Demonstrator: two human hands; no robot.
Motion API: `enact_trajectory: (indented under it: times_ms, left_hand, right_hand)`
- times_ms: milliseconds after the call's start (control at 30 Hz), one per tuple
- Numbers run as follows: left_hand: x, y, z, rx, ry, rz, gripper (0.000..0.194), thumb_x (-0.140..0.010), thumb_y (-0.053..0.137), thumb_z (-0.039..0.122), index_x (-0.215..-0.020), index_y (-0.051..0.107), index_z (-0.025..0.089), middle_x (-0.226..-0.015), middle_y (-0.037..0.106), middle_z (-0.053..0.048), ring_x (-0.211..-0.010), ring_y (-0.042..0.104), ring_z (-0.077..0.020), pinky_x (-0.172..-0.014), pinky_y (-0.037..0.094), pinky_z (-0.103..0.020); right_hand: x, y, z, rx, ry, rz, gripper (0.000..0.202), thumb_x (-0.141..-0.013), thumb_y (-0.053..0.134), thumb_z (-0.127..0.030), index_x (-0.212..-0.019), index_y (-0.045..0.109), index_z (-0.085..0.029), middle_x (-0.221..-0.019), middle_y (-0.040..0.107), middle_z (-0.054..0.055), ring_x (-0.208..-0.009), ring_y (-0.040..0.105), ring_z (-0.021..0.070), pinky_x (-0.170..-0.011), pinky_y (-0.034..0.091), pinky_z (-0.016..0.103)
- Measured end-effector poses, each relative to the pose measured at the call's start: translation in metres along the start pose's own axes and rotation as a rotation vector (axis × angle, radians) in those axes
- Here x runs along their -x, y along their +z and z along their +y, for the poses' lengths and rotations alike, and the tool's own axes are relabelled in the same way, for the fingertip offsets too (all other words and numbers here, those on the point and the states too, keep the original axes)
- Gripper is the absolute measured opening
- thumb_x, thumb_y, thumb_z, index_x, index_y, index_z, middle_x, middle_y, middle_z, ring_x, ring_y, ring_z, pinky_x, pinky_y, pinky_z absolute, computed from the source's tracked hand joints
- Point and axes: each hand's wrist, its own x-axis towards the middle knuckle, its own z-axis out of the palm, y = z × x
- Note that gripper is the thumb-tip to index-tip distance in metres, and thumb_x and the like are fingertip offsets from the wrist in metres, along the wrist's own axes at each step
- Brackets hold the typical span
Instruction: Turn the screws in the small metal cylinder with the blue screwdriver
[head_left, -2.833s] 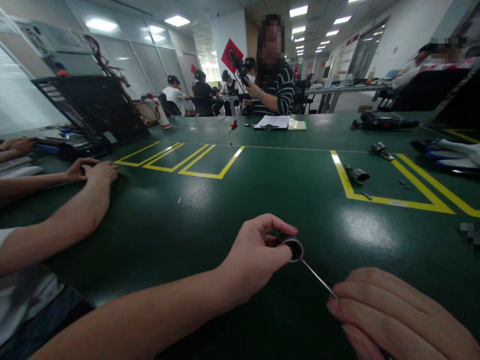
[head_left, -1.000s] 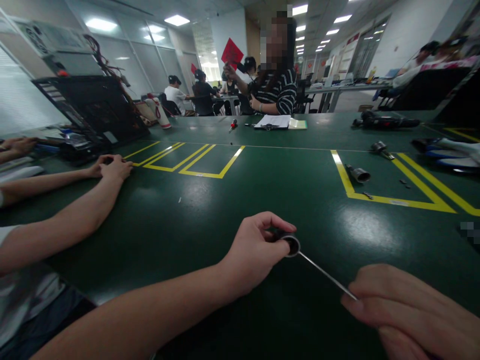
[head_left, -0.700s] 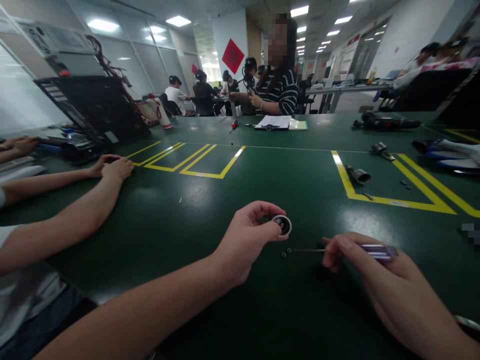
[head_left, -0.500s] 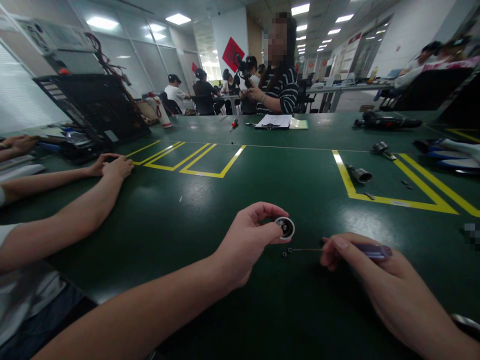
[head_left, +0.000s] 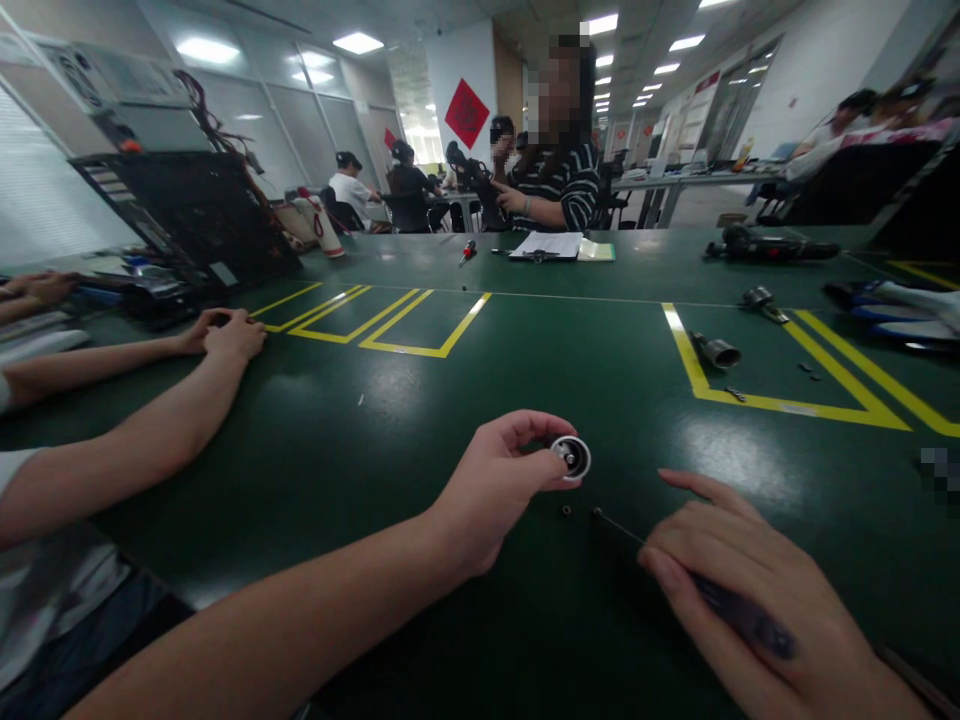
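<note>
My left hand (head_left: 499, 480) is closed around a round metal cup-shaped part (head_left: 582, 472), its open end turned towards me and a small pin visible inside. A screwdriver (head_left: 739, 612) with a dark translucent handle and thin shaft lies in my right hand (head_left: 757, 570). The index finger of that hand is stretched out while the thumb and other fingers hold the tool. Its shaft slants up and left, with a tiny dark piece at the tip that may be a nut. One small nut (head_left: 567, 510) rests on the green table, below the metal part.
Yellow tape (head_left: 810, 407) on the right frames a metal socket-like part (head_left: 718, 350) and small pieces. Behind lie a power tool (head_left: 772, 245), a clipboard (head_left: 544, 246) and a red screwdriver (head_left: 468, 252). A co-worker's hands (head_left: 232, 335) rest on the left; another person stands across the table.
The screwdriver has tilted, its tip shifting right and slightly down, away from the nut beside it. My right index finger has stretched out. My left hand is almost still.
</note>
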Motion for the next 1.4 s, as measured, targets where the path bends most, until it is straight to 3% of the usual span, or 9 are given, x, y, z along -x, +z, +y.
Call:
enact_trajectory:
  times_ms: [267,533,867,1067,1300,1400]
  left_hand:
    - [-0.001,0.0,-0.004,-0.075,-0.013,-0.029,0.024,-0.07,0.061,0.009,-0.093,0.065,0.014,-0.09,0.066,-0.006,-0.081,0.063,-0.016,-0.076,0.053,-0.034]
    - [0.004,0.006,-0.006,-0.105,-0.008,-0.093,0.024,-0.068,0.061,0.006,-0.09,0.067,0.012,-0.077,0.067,-0.003,-0.068,0.062,-0.0114,-0.067,0.051,-0.026]
    - [0.002,0.004,-0.012,-0.179,0.043,-0.092,0.022,-0.069,0.06,0.007,-0.089,0.069,0.01,-0.076,0.07,-0.005,-0.07,0.064,-0.013,-0.068,0.052,-0.025]
    - [0.003,0.005,-0.011,-0.181,0.046,-0.099,0.023,-0.07,0.059,0.007,-0.091,0.069,0.01,-0.076,0.071,-0.004,-0.069,0.065,-0.0119,-0.068,0.053,-0.023]
    - [0.0,0.002,-0.015,-0.194,0.078,-0.129,0.022,-0.072,0.058,0.007,-0.09,0.069,0.011,-0.077,0.07,-0.004,-0.07,0.065,-0.0122,-0.069,0.053,-0.025]
    - [-0.003,-0.004,-0.013,-0.202,0.113,-0.103,0.024,-0.073,0.059,0.01,-0.095,0.066,0.013,-0.082,0.069,-0.004,-0.075,0.065,-0.0141,-0.071,0.053,-0.028]
  right_hand:
    - [0.006,-0.009,0.0,0.089,-0.198,0.224,0.019,-0.075,0.051,-0.009,-0.085,0.062,-0.021,-0.072,0.07,-0.002,-0.07,0.068,0.0141,-0.093,0.049,0.035]
    - [0.003,-0.004,-0.004,0.129,-0.194,0.168,0.02,-0.076,0.051,-0.008,-0.088,0.062,-0.019,-0.075,0.071,0.0,-0.074,0.069,0.0141,-0.091,0.051,0.032]
    - [0.001,-0.002,-0.006,0.138,-0.196,0.198,0.017,-0.078,0.051,-0.009,-0.085,0.063,-0.02,-0.073,0.071,-0.002,-0.075,0.069,0.0117,-0.095,0.045,0.025]
    - [0.002,0.0,-0.009,0.145,-0.179,0.218,0.02,-0.076,0.052,-0.008,-0.084,0.063,-0.022,-0.068,0.071,-0.002,-0.065,0.068,0.0124,-0.089,0.05,0.031]
    - [0.006,-0.002,-0.007,0.1,-0.202,0.177,0.018,-0.075,0.054,-0.009,-0.087,0.063,-0.02,-0.072,0.07,-0.003,-0.071,0.068,0.0106,-0.1,0.041,0.026]
    - [0.01,-0.003,-0.003,-0.027,-0.064,0.183,0.015,-0.081,0.051,-0.016,-0.089,0.062,-0.023,-0.079,0.071,-0.003,-0.08,0.068,0.013,-0.099,0.043,0.028]
